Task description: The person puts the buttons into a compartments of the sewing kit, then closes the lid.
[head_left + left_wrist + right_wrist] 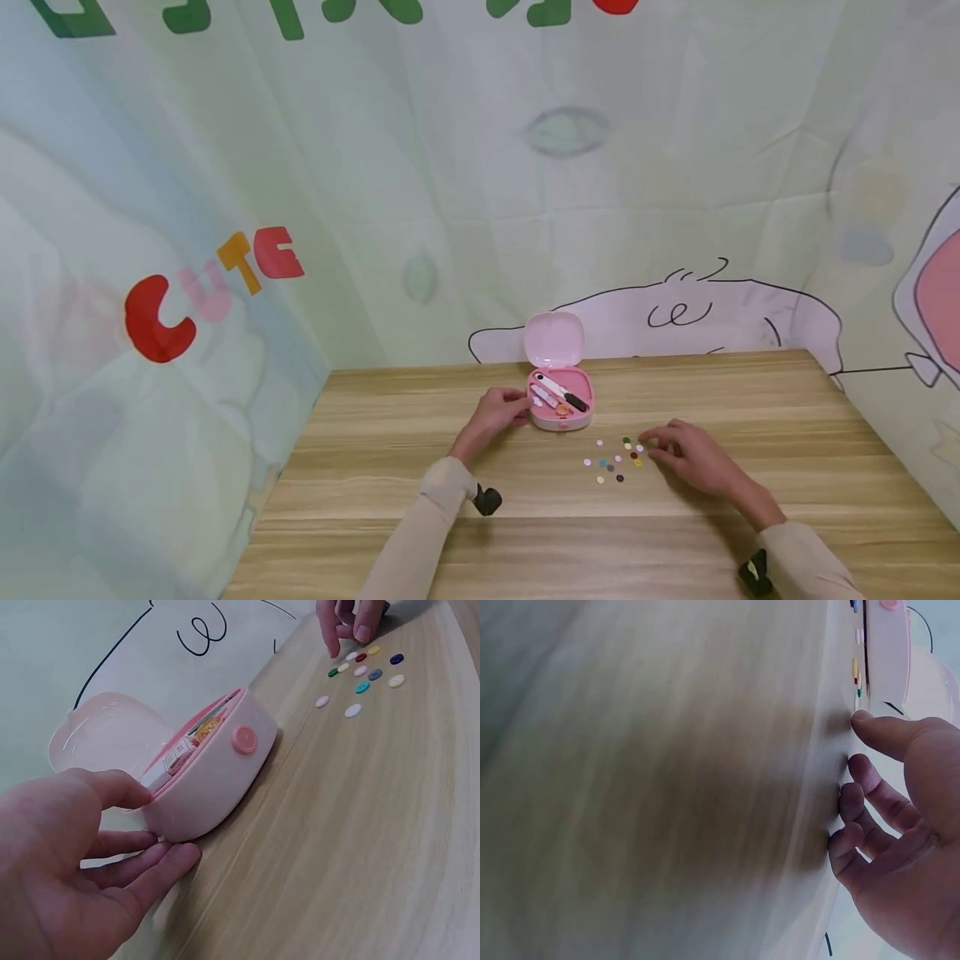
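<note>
A small pink box (561, 423) stands on the table with its pale pink lid (555, 340) raised at the back. Inside lie a slim white tool with a black end (574, 402) and a round orange piece (563, 410). My left hand (497, 412) rests against the box's left side; in the left wrist view one fingertip is at the rim, others low by the base. To the right, my right hand (693, 457) has its fingertips down at the table beside several small coloured buttons (362, 688). No button shows between the fingers in the right wrist view (892, 832).
The wood-grain table (585, 550) reaches back to a printed cloth backdrop (480, 192). The buttons lie loosely scattered in front and right of the box. A black wrist camera (487, 501) sits on the left sleeve, another (755, 573) on the right.
</note>
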Available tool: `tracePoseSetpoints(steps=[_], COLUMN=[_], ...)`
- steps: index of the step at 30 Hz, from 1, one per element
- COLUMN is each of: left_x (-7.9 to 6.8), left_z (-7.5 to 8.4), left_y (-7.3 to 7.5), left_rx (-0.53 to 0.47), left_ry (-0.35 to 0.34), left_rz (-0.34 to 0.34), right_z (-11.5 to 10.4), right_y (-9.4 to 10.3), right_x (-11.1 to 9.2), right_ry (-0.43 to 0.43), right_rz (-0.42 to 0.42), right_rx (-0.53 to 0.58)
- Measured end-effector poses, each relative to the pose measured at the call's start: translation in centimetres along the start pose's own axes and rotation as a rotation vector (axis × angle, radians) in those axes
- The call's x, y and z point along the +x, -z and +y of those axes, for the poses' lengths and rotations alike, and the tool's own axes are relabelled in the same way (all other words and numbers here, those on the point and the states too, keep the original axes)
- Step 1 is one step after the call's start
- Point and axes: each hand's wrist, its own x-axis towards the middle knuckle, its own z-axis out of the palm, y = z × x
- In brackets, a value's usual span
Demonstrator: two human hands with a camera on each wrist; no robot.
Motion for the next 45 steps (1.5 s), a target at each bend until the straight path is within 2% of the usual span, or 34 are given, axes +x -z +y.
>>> tracePoseSetpoints(steps=[9, 18, 24, 37, 45], left_x=[0.0, 0.2, 0.4, 0.5, 0.4], left_z=[0.5, 0.6, 0.5, 0.8, 1.3], left_y=[-0.3, -0.1, 0.0, 0.3, 0.7], left_rx=[-0.116, -0.216, -0.256, -0.260, -0.243], left_ry=[0.048, 0.076, 0.080, 0.131, 0.137], left_rz=[0.045, -0.019, -0.029, -0.044, -0.079], right_z=[0.1, 0.3, 0.5, 0.1, 0.0], right_y=[-0.3, -0.2, -0.3, -0.1, 0.0], right_x=[0.5, 0.8, 1.1, 1.7, 2.3], right_ry=[-0.046, -0.026, -0.039, -0.057, -0.037], right_rz=[0.000, -0.012, -0.029, -0.099, -0.104], right_rx=[0.020, 0.057, 0.059, 0.088, 0.131])
